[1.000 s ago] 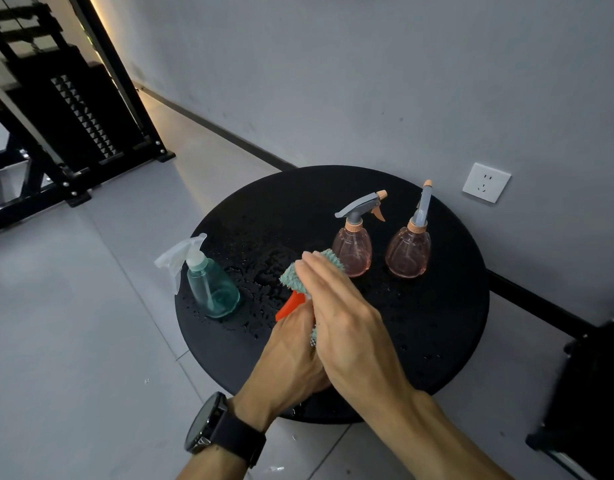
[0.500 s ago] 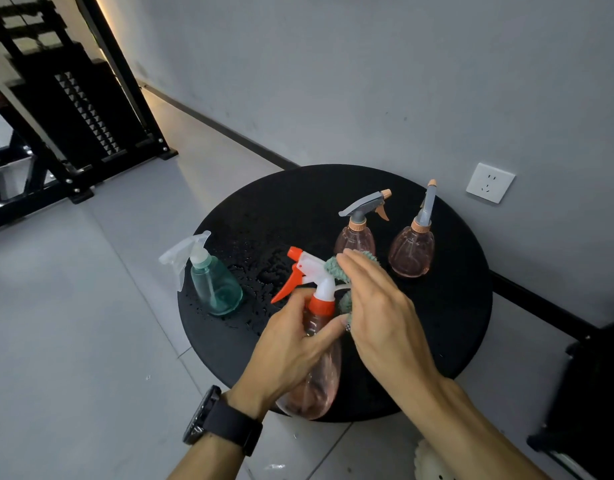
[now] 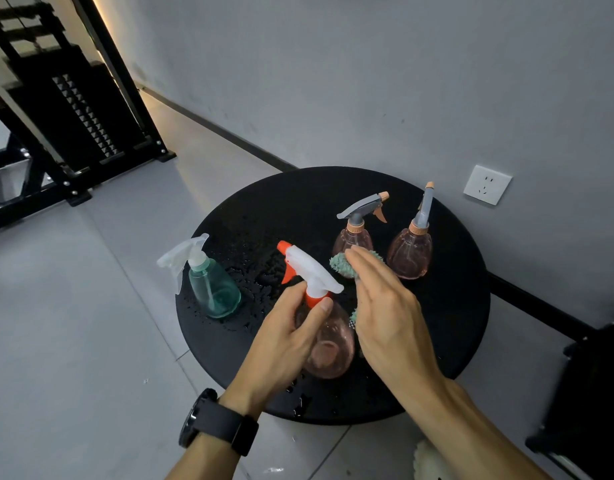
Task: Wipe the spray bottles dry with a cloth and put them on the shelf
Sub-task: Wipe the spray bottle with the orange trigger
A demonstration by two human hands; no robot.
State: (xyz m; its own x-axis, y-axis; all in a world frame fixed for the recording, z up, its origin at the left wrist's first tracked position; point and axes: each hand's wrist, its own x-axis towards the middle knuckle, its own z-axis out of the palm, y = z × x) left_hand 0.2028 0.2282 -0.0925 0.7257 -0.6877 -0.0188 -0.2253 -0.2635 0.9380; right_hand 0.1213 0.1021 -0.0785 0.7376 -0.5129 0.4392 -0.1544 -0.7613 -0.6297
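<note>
My left hand (image 3: 284, 336) grips a clear pink spray bottle (image 3: 329, 348) with a white and orange trigger head, held tilted above the round black table (image 3: 450, 334). Flat against that bottle's right side lies my right hand (image 3: 385, 313), fingers straight, pressing a teal cloth (image 3: 340, 265) that sticks out past the fingertips. A teal bottle (image 3: 212, 289) with a clear trigger stands at the table's left edge. Two pink bottles with grey heads stand at the back, one (image 3: 354, 237) behind the cloth and one (image 3: 411, 251) further right.
Water drops cover the table's left and front parts. A wall socket (image 3: 487, 184) is on the grey wall behind. A black metal rack (image 3: 73, 109) stands at the far left on the tiled floor. Dark furniture (image 3: 589, 393) is at the right edge.
The pink bottle with the orange trigger has come out from under my hands and now shows fully. My right hand with the cloth slid along its side.
</note>
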